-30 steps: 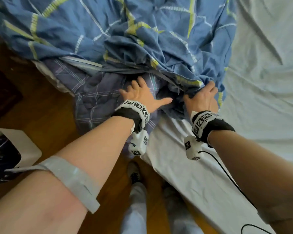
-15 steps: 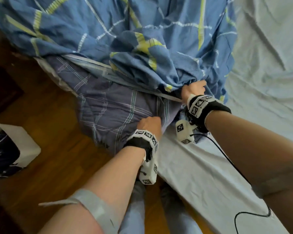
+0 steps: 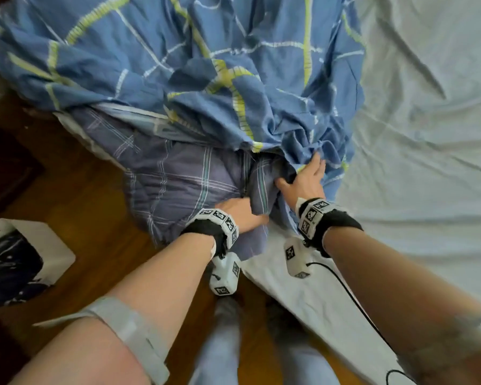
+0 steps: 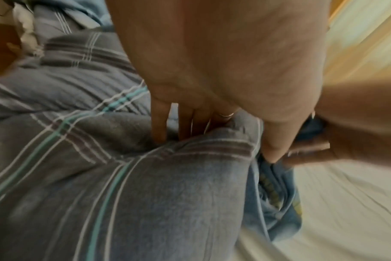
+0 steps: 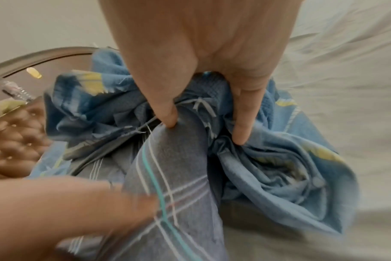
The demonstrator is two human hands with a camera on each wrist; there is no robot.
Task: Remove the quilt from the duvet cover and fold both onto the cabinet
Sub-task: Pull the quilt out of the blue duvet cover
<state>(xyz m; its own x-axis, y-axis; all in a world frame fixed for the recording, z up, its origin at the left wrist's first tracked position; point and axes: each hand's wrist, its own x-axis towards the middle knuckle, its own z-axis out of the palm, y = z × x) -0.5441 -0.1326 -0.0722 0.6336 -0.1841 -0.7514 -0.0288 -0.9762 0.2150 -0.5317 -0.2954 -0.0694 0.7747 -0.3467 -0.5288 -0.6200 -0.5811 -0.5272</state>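
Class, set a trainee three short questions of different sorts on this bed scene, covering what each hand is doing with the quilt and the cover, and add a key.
1. True or false: the grey-purple plaid padded quilt is wholly out of the blue cotton duvet cover with yellow and white lines.
2. Which cloth does the left hand grip?
A. the quilt
B. the pale grey bed sheet
C. the duvet cover
3. Fill in: the right hand holds the bunched edge of the ____.

Key:
1. False; its far part is still under the cover's opening.
2. A
3. duvet cover
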